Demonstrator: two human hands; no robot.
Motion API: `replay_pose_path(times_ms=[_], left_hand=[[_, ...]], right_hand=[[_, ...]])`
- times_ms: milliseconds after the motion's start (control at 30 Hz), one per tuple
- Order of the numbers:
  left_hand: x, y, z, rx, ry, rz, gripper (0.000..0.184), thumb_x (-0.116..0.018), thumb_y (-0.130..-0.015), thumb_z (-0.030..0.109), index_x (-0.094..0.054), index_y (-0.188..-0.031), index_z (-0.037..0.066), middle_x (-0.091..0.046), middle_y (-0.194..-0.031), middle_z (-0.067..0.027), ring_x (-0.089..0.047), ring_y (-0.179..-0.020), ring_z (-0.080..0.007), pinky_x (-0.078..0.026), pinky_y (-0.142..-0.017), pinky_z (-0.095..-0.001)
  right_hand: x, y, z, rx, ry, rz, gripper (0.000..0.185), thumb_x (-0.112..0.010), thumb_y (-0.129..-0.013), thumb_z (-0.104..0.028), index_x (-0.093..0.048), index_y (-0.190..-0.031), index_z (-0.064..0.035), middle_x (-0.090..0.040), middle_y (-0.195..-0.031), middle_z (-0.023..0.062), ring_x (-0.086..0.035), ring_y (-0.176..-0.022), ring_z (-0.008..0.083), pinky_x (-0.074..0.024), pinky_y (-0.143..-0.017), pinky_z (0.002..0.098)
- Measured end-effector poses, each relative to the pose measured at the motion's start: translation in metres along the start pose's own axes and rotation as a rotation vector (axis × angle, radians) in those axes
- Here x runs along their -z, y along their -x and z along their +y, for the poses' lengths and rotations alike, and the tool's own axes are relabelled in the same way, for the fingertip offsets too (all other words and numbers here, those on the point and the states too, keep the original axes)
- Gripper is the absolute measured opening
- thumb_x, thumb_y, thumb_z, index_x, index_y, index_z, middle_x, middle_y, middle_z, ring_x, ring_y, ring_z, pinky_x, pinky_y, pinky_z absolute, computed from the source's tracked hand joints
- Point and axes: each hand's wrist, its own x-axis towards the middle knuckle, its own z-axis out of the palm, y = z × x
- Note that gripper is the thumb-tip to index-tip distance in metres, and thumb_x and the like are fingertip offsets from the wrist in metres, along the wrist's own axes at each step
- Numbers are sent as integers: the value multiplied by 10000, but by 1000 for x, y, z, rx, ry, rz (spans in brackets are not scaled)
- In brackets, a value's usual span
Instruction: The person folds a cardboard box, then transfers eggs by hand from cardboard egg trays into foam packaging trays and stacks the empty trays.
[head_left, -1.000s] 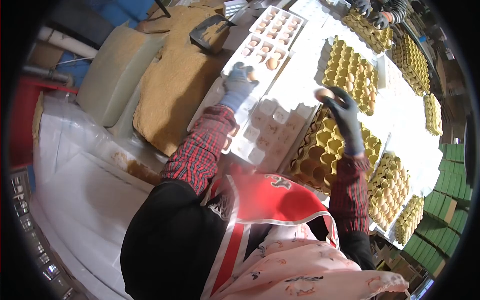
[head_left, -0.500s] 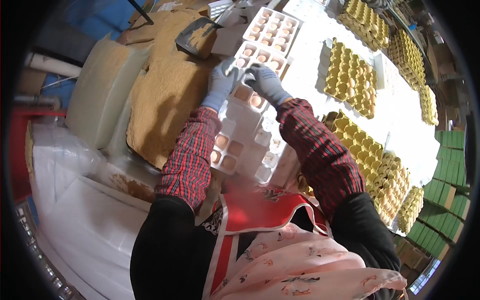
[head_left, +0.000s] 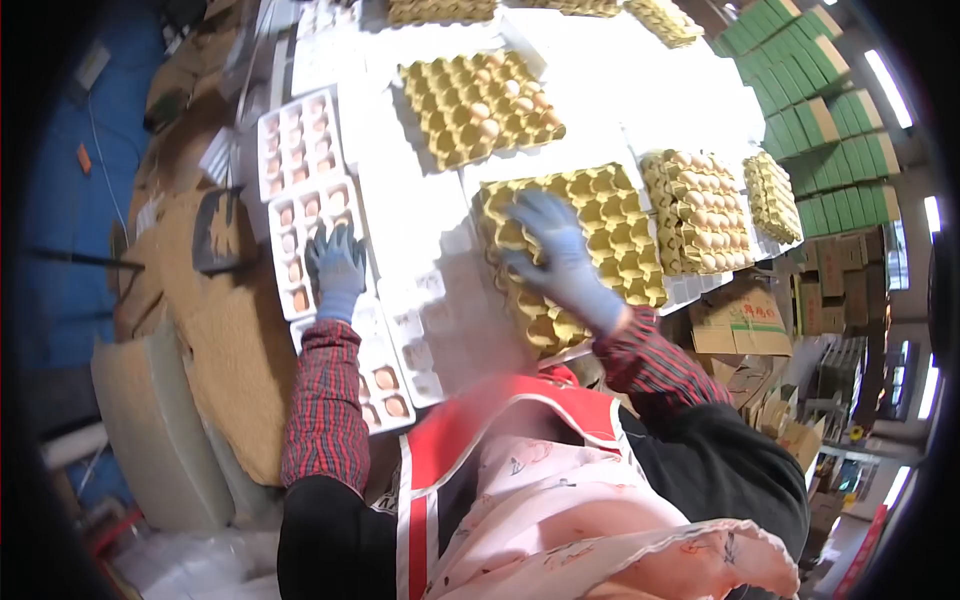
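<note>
Pale brown, oval eggs (head_left: 300, 299) sit in a white, compartmented tray (head_left: 276, 262); they should be light, smooth and fragile, best cupped gently around the middle. Above them, the grey-gloved left hand (head_left: 338, 262) bends its grip downward; its contents are hidden. The right hand (head_left: 558, 243), grip spread, shows no egg over a yellow moulded-pulp tray (head_left: 612, 232) on the white worktop (head_left: 690, 100).

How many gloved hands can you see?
2: the left hand over a white egg tray, and the right hand over the nearest yellow egg tray. No others show.
</note>
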Motion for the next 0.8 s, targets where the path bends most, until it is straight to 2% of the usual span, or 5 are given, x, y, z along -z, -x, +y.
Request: replay_pose_path(times_ms=[167,233,300,433,800], left_hand=[[2,-5,0,-12,-60,-32,369,-551,-949,379,-646,-1155,87,-670,-1119,-122,-541,-1197,-346,-376,-1045,-485],[29,-4,30,51,27,-11,461,-521,-991,387,-573,-1306,55,-545,-1346,-164,-458,-1307,-370,-360,-1102,-467],[42,-2,57,-11,259,106,486,-561,-1003,326,-524,-1381,22,-501,-1435,-195,-446,-1338,-390,-383,-1109,-454],[98,24,173,-116,918,-58,441,-590,-983,146,-494,-1379,-21,-509,-1407,-225,-505,-1290,-400,-405,-1092,-426],[121,111,316,-494,230,-164,843,-670,-846,557,-390,-1511,121,-381,-1528,-176,-277,-1445,-429,-211,-1171,-612]], right_hand=[[78,103,137,-705,133,81,500,-679,-889,-392,-596,-1241,-47,-641,-1145,234,-622,-1056,374,-482,-936,463],[90,153,161,-1024,-134,-120,572,-606,-924,-531,-585,-1276,-80,-654,-1136,258,-642,-1043,384,-491,-920,460],[74,166,150,-918,-23,-64,723,-587,-914,-598,-538,-1332,-10,-629,-1230,263,-598,-1170,390,-465,-984,447],[99,156,151,-1051,-615,55,489,-702,-910,-388,-628,-1196,2,-660,-785,55,-571,-536,117,-480,-509,285],[178,234,298,-1005,-513,725,226,-598,-979,-245,-649,-1037,-32,-657,-903,36,-605,-797,131,-511,-734,278]])
